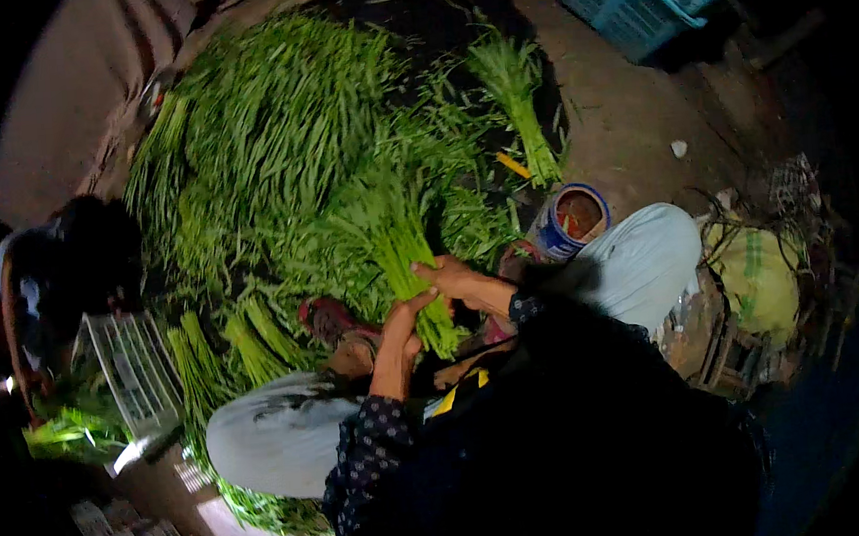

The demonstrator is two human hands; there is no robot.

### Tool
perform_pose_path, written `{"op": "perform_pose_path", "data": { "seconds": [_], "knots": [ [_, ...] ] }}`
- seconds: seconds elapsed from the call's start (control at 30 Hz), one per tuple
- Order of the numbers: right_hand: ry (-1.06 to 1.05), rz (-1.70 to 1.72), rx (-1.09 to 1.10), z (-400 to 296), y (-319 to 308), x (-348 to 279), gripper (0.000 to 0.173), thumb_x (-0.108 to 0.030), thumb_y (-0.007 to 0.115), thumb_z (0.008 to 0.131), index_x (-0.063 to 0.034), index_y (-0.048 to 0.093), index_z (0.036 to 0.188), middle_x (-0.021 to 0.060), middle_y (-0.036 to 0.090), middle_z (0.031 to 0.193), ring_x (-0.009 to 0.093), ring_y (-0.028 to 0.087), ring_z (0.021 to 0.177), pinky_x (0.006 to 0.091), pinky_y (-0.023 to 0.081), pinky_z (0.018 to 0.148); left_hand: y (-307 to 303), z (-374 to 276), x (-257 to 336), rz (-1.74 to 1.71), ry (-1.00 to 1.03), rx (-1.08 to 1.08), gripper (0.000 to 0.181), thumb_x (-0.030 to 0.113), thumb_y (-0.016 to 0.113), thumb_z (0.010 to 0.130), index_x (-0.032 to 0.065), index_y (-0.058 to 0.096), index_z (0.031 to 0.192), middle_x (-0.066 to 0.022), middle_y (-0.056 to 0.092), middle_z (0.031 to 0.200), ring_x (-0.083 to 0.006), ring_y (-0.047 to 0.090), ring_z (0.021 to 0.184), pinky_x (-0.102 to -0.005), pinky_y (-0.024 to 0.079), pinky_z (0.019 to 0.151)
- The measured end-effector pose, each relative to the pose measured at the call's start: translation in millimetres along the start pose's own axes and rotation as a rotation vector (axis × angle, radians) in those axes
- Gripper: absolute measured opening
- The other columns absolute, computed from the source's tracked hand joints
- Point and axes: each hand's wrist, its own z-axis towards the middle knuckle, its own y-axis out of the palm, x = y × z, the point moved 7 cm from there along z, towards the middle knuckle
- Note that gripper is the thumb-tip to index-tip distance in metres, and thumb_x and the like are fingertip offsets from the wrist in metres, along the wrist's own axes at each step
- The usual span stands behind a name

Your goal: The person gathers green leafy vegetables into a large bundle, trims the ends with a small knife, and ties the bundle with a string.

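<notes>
Both hands hold one bunch of leafy green vegetable stalks (402,251), its leaves pointing away from me and its stem ends towards my lap. My left hand (401,326) is closed around the lower stems. Just above it, my right hand (454,275) grips the stems from the right side. Beyond the bunch spreads a large heap of the same greens (293,135). A separate bunch (527,112) lies at the heap's right, beside a yellow-orange strip (513,165). More bunches (259,343) lie left of my feet.
A blue tub (575,220) with reddish-brown contents stands by my right knee. Blue plastic crates (650,2) are at the upper right. Another person (28,296) bends over greens at the left, near a white slatted crate (134,371). A yellow-green sack (755,279) lies at the right.
</notes>
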Motion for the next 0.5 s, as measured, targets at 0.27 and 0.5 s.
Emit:
{"op": "perform_pose_path", "data": {
  "seconds": [0.27,0.5],
  "knots": [
    [-0.553,0.031,0.191,89.2,-175.8,-103.5,0.013,-0.013,0.062,0.078,-0.0054,0.065,0.088,0.0013,0.063,0.086,0.014,0.057,0.074,0.0278,0.044,0.066,16.5,-31.0,95.2,-0.254,0.439,0.135,0.016,0.008,0.061,0.082,-0.0022,0.056,0.094,-0.0085,0.058,0.079,-0.0183,0.056,0.065,-0.0302,0.048,0.055],
    [-0.142,-0.451,1.162,149.4,-371.2,-2.4,0.047,-0.039,0.071,0.071,0.0033,0.061,0.088,0.0221,0.06,0.082,0.038,0.06,0.078,0.0456,0.047,0.07,-11.5,66.1,29.2,-0.314,0.097,0.244,0.018,0.005,0.062,0.08,-0.0044,0.056,0.093,-0.013,0.061,0.079,-0.023,0.059,0.061,-0.0368,0.05,0.052]
  ]
}}
